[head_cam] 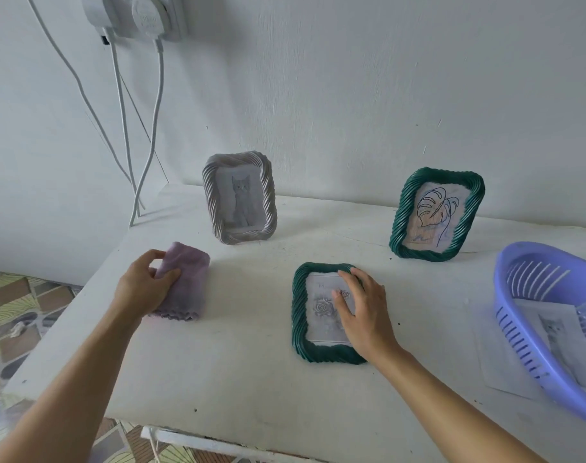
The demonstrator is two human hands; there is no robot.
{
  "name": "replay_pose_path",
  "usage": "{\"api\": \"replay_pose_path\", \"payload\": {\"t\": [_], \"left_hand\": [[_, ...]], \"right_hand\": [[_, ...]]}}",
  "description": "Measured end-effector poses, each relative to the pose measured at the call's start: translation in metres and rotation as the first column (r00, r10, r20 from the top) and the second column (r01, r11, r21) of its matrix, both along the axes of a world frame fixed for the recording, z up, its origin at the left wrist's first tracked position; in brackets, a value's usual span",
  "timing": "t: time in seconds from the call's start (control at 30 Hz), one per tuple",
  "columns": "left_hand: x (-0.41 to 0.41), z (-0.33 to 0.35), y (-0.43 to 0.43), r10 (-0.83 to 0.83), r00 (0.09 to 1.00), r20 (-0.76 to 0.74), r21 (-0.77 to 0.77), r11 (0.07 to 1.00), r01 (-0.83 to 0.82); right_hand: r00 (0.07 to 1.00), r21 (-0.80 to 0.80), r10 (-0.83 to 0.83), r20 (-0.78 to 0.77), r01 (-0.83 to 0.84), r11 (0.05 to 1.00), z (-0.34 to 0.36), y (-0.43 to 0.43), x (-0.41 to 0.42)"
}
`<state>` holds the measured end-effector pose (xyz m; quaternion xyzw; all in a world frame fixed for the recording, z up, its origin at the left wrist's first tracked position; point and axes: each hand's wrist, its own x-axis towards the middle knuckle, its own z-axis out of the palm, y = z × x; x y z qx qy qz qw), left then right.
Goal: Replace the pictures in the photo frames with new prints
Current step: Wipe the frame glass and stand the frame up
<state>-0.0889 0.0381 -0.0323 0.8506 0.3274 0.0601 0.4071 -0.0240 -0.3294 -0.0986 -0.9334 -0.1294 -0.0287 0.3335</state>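
Your right hand (361, 312) lies flat, steadying the near frame (300, 315). Your left hand (141, 289) grips the cloth (190, 282), likely for wiping it.

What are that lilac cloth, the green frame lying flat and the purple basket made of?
The lilac cloth looks like soft, fuzzy fabric, perhaps microfibre: it folds and has a wavy edge. The green frame lying flat seems moulded plastic or resin, slightly shiny, its border shaped like twisted rope. The purple basket is probably glossy plastic, with moulded slots in its wall.
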Motion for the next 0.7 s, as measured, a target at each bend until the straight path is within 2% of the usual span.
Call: {"api": "replay_pose_path", "payload": {"t": [0.07,0.17,0.27,0.47,0.57,0.7], "left_hand": [[-0.003,0.009,0.002,0.038,0.996,0.075,0.144,0.988,-0.048],[-0.008,0.021,-0.001,0.034,0.988,0.149,0.409,0.908,-0.093],[-0.008,0.017,-0.008,-0.041,0.991,0.125,0.567,0.823,-0.037],[-0.01,-0.019,-0.04,-0.153,0.985,-0.081,0.553,0.815,0.172],[-0.016,-0.034,-0.057,-0.225,0.973,-0.056,0.592,0.777,0.213],[-0.027,-0.054,-0.071,-0.287,0.941,-0.179,0.593,0.731,0.336]], "right_hand": [[1.0,0.024,0.007,0.004,-0.007,1.0,-0.001,-0.002,-0.001],[1.0,0.018,0.015,0.02,-0.015,1.0,-0.002,-0.004,-0.001],[1.0,0.004,0.011,0.013,-0.011,1.0,-0.003,-0.004,-0.001],[0.999,0.019,0.049,-0.015,-0.049,0.999,-0.002,-0.008,-0.001],[0.997,0.036,0.069,-0.022,-0.068,0.997,0.0,-0.012,0.0],[0.995,0.02,0.091,-0.039,-0.09,0.996,0.002,-0.016,0.001]]}}
